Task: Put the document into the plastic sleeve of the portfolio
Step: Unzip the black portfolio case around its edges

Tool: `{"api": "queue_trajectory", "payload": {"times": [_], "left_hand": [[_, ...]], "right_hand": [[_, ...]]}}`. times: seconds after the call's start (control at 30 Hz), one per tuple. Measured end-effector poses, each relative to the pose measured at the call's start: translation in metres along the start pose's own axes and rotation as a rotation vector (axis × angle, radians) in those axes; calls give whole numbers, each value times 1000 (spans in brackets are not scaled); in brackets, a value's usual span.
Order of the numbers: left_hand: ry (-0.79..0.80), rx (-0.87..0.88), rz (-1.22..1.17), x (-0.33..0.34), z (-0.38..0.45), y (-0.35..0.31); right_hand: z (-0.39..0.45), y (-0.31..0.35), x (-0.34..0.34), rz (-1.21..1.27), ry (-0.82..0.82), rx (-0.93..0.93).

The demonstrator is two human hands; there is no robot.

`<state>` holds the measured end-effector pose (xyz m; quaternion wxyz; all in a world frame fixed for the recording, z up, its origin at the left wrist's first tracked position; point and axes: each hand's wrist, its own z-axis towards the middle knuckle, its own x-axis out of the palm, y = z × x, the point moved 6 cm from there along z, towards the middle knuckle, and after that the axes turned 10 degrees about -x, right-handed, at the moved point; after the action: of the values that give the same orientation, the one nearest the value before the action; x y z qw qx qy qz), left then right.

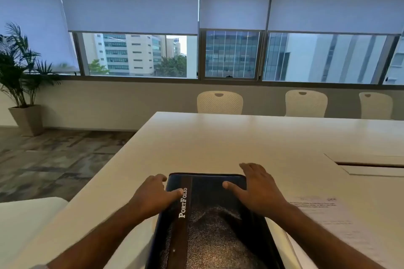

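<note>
A dark blue portfolio (pixel 209 220) with a brown stripe and the white word "PortFolio" lies closed on the white table (pixel 218 142) right in front of me. My left hand (pixel 153 196) holds its left edge, thumb on the cover and fingers curled over the side. Over at the portfolio's far right corner, my right hand (pixel 255 188) grips with the thumb on the cover and the fingers over the edge. The document (pixel 334 223), a white printed sheet, lies flat on the table to the right of the portfolio, partly under my right forearm.
A recessed cable hatch (pixel 369 165) sits in the table at the right. Three white chairs (pixel 219 102) stand along the far side. A potted plant (pixel 19 76) stands on the floor at the left. Another white surface (pixel 26 218) is at my near left.
</note>
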<state>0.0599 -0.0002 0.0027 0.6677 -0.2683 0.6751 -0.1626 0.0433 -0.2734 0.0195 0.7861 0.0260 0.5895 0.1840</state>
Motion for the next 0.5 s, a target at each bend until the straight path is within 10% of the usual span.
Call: {"api": "queue_trajectory", "payload": {"times": [0.5], "left_hand": [[210, -104, -25, 36, 39, 2]], "right_hand": [[80, 15, 43, 272, 172, -90]]}}
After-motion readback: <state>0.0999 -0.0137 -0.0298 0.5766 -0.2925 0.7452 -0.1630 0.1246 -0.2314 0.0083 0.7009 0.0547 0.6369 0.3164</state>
